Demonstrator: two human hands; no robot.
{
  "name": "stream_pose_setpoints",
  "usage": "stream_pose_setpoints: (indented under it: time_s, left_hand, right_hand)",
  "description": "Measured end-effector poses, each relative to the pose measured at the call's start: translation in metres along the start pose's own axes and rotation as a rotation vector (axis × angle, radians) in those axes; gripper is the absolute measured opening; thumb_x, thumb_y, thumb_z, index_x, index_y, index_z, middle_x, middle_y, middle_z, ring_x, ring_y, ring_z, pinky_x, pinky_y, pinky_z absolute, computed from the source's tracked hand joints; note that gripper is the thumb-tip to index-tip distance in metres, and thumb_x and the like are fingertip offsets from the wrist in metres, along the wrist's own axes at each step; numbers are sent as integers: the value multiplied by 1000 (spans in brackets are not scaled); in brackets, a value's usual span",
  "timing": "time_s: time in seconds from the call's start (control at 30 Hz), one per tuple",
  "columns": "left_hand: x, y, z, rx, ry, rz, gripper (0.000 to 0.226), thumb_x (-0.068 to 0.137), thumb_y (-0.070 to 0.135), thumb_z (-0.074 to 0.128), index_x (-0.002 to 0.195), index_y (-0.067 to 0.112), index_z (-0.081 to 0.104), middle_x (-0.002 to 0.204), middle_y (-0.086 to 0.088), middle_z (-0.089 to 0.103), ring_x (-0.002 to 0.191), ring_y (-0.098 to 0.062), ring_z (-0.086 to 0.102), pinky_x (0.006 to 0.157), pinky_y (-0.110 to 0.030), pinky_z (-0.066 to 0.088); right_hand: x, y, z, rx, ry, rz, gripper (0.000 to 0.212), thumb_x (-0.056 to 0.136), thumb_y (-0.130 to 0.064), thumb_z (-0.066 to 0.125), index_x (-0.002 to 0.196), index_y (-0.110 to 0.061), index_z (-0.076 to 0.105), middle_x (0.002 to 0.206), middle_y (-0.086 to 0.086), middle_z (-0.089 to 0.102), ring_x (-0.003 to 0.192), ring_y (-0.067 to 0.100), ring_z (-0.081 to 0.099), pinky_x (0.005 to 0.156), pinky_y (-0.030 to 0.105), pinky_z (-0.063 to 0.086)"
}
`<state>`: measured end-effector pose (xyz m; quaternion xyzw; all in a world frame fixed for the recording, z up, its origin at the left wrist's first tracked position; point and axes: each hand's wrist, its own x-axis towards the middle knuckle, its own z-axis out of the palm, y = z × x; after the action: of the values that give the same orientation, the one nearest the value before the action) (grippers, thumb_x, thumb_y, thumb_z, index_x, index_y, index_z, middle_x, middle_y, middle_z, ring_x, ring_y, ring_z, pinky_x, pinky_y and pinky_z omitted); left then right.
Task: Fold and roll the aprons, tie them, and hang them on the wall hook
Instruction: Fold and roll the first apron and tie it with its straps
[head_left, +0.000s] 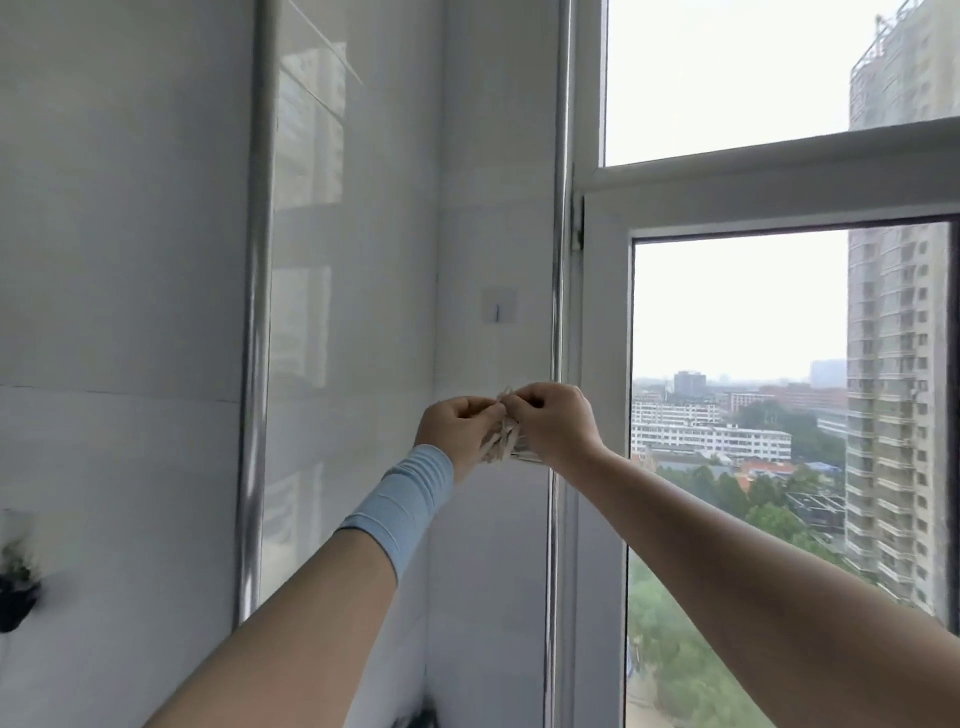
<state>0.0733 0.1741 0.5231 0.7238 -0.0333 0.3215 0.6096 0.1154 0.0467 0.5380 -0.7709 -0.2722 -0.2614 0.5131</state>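
Both my hands are raised in front of the tiled wall, close together. My left hand (460, 428), with a light blue wrist sleeve, and my right hand (558, 421) each pinch a small pale bundle of apron fabric (503, 439) between them; only a sliver of it shows, the rest is hidden by my fingers. A small square adhesive wall hook (498, 307) sits on the white tile above my hands, with nothing hanging on it.
A metal pipe (558, 208) runs vertically beside the window frame (605, 364) to the right. A second vertical chrome strip (255, 312) stands at the left. A dark object (15, 582) is fixed low on the left wall.
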Motion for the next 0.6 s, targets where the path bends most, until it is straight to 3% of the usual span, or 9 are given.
stream_pose_setpoints:
  time_s: [0.07,0.23,0.33,0.4,0.5,0.6]
  left_hand:
    - [20,7,-1,23,-10,18,9,81,27,75,82,18,77,81,-4,75,80,-23,71,78,-32,59]
    - [61,37,2,149,132,142,12,83,28,67,77,20,74,72,1,72,66,-18,66,59,-23,53]
    - [83,47,5,126,159,139,21,77,37,65,67,19,70,70,-2,72,74,-25,70,72,-38,60]
    - [100,47,5,92,166,98,27,70,42,64,61,17,67,68,-9,71,74,-33,71,73,-48,60]
    - [116,49,5,135,214,88,30,78,36,65,61,11,67,68,-12,70,73,-34,69,70,-47,60]
    - [131,50,6,105,215,58,31,72,41,70,53,17,64,69,-13,71,64,-29,66,66,-48,60]
  right_hand:
    - [18,-8,-3,0,9,-6,18,90,-26,66,78,-18,78,70,-3,71,60,3,60,45,8,38]
    - [61,-26,-5,-48,33,-46,23,93,-26,62,78,-14,74,71,-1,69,65,10,59,56,21,43]
    - [82,-35,-3,-95,71,-78,23,94,-23,58,77,-14,71,67,-3,63,64,11,56,54,23,40]
    - [94,-39,1,-148,104,-87,26,93,-23,58,74,-11,70,64,-2,62,64,17,55,52,25,38]
    - [112,-44,7,-209,159,-44,32,90,-27,62,63,-13,69,60,1,64,58,16,57,47,22,36]
    - [125,-49,11,-274,207,12,33,85,-27,64,56,-11,64,51,1,55,48,13,50,41,21,28]
